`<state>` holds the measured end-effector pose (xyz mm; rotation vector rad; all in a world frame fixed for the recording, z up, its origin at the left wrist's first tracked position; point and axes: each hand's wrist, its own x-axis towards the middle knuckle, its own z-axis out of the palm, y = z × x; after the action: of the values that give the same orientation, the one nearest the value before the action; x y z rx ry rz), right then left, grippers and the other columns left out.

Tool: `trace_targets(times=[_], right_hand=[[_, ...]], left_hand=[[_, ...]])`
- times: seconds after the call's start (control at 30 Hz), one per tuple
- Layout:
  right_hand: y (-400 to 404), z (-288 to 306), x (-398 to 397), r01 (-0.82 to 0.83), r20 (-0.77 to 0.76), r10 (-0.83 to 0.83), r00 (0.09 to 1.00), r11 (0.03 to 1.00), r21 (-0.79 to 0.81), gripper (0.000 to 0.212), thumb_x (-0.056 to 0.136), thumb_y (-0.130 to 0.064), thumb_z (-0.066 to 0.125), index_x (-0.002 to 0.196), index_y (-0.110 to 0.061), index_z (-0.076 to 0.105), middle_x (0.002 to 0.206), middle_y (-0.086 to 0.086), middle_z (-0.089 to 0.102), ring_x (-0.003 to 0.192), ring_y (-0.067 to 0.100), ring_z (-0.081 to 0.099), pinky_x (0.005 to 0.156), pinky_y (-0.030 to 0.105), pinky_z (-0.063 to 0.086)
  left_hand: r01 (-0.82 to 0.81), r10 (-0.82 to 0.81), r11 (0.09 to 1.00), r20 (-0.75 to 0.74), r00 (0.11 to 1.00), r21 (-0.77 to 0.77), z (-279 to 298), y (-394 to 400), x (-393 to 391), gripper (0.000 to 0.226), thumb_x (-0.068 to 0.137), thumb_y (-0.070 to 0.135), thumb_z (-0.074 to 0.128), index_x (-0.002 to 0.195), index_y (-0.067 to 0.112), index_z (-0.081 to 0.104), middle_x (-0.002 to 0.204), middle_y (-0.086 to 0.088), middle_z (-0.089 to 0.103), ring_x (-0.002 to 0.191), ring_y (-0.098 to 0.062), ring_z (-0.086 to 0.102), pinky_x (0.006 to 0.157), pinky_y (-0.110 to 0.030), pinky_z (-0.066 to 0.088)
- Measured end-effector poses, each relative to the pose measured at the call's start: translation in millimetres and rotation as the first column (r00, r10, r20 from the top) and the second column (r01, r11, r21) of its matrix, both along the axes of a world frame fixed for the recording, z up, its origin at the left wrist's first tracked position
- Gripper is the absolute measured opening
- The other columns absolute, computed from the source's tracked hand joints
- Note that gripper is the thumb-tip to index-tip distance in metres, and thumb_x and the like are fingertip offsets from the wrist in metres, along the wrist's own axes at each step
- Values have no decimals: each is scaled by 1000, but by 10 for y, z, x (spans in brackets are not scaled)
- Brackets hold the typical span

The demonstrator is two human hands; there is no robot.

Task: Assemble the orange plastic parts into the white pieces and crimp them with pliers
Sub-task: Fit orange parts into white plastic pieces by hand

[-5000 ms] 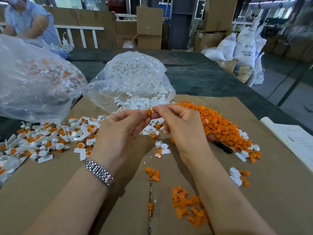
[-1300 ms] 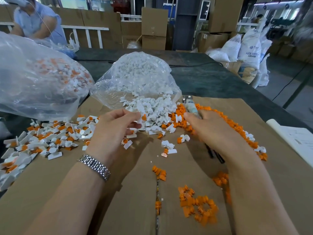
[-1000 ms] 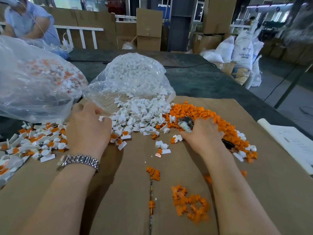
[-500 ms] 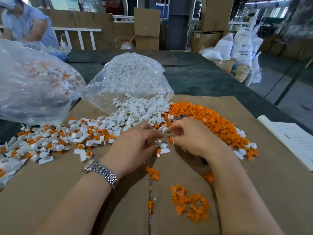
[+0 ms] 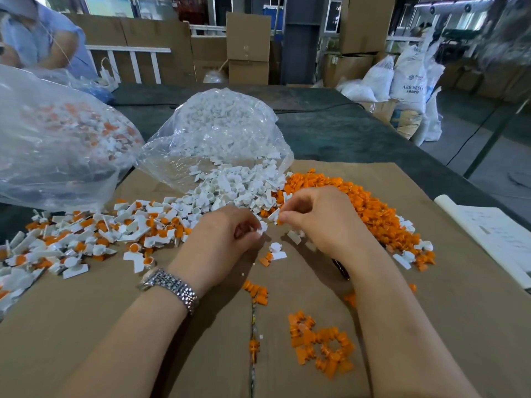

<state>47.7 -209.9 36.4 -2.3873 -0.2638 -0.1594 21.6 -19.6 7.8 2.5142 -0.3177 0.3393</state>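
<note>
**Both hands pinch small parts over the cardboard**

Head view: the left hand point(image 5: 227, 239), fingers curled, pinches a white piece point(image 5: 262, 226) at its fingertips. The right hand point(image 5: 321, 219) pinches an orange part point(image 5: 280, 222) just beside it, thumb and forefinger closed on it. Behind them lie the white pile point(image 5: 232, 188) and orange pile point(image 5: 370, 214); assembled pieces point(image 5: 94, 234) spread to the left. Pliers point(image 5: 340, 268) are mostly hidden under the right wrist.
</note>
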Motion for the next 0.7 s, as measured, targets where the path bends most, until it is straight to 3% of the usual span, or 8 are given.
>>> trace_targets(times=[0.07, 0.1, 0.2, 0.27, 0.3, 0.4, 0.57, 0.7], right_hand=[[-13, 34, -19, -7, -22, 11, 1000, 987, 162, 2, 91, -26, 74, 89, -26, 74, 80, -9, 73, 72, 0, 67, 64, 11, 47], [-13, 50, -28, -15, -34, 24, 999, 969, 248, 2, 92, -25, 74, 90, -25, 74, 78, -7, 74, 70, -1, 67, 61, 10, 46], [5, 95, -65, -58, -36, 83, 996, 891, 451, 1, 91, -22, 75, 92, -22, 75, 76, -6, 74, 66, -2, 65, 60, 8, 46], [19, 117, -85, -97, -15, 121, 993, 853, 513, 2, 90, -21, 75, 92, -22, 76, 77, -8, 74, 66, -2, 65, 62, 7, 47], [24, 121, -93, -114, -4, 136, 991, 845, 522, 1, 91, -21, 75, 91, -22, 76, 77, -9, 74, 68, -2, 66, 64, 8, 48], [44, 121, -107, -150, 15, 165, 986, 848, 508, 3, 91, -22, 75, 90, -24, 76, 76, -12, 73, 72, -3, 66, 68, 9, 50], [89, 135, -121, -189, 99, 162, 982, 886, 423, 3, 93, -21, 73, 93, -23, 75, 85, -9, 73, 82, 4, 68, 77, 19, 56], [130, 166, -172, -259, 176, 206, 963, 892, 371, 4, 94, -17, 70, 95, -19, 73, 85, -10, 72, 84, 6, 67, 80, 30, 54]], left_hand=[[-95, 80, 959, -66, 995, -268, 57, 4, -26, 4, 92, 29, 72, 95, 31, 74, 84, 12, 71, 78, -3, 66, 61, -8, 47], [-131, 78, 885, -134, 988, -447, 88, 13, -31, 3, 90, 27, 74, 90, 31, 75, 80, 9, 74, 72, -3, 69, 55, -8, 47], [-185, -160, 448, -282, 946, -875, 200, 47, -58, 9, 80, 15, 79, 89, 14, 78, 87, -11, 77, 66, -14, 72, 59, -20, 57], [-218, -293, 186, -266, 919, -958, 216, 63, -42, 12, 76, 4, 76, 87, 6, 78, 96, -19, 75, 77, -21, 74, 67, -25, 60], [-216, -315, 140, -251, 916, -966, 209, 62, -29, 12, 74, 0, 75, 85, 5, 79, 98, -21, 75, 85, -25, 76, 71, -25, 60], [-171, -323, 130, -205, 924, -977, 185, 51, -6, 16, 70, -5, 75, 83, 5, 79, 96, -21, 75, 98, -33, 75, 80, -27, 60], [-90, -343, 147, -136, 929, -985, 187, 39, -20, 19, 67, -4, 78, 82, 7, 79, 93, -19, 76, 99, -34, 75, 82, -27, 60], [-75, -382, 99, -108, 918, -992, 210, 58, -34, 14, 70, -1, 77, 83, 1, 78, 93, -17, 76, 96, -29, 76, 80, -25, 60]])
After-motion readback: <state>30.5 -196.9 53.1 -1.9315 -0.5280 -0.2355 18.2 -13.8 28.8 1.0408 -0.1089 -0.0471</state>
